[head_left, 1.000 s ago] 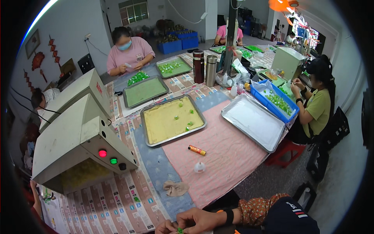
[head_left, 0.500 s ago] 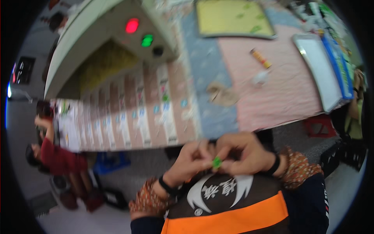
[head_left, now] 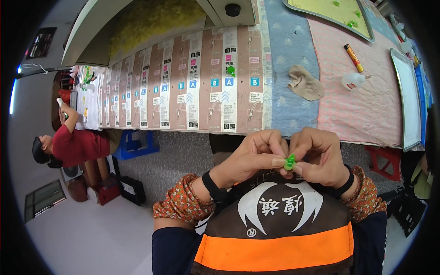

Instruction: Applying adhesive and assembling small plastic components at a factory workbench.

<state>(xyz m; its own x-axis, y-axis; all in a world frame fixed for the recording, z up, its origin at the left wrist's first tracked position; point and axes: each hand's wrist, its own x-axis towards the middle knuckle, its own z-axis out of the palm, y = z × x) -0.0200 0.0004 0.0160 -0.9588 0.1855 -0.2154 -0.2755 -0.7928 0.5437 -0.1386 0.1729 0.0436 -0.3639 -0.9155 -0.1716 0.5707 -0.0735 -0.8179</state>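
Okay, left hand (head_left: 252, 153) and right hand (head_left: 321, 158) both pinched on small green plastic piece (head_left: 289, 162), over brown-and-orange apron (head_left: 275, 246); fingertip-only hold, so uneven pressure could squirt it loose.

Glossy plast. grn pc (head_left: 289, 162), rough cloth rag (head_left: 304, 83), smooth metal tray (head_left: 408, 98)

piece (head_left: 290, 162): between left hand (head_left: 254, 153), right hand (head_left: 321, 153) | cloth (head_left: 304, 83): left of bottle (head_left: 352, 81)

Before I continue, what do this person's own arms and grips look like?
The left grip and right grip are ungloved, each with a plain black wristband. Above sit puffy orange-red floral fabric oversleeves, then dark navy cloth sleeves.
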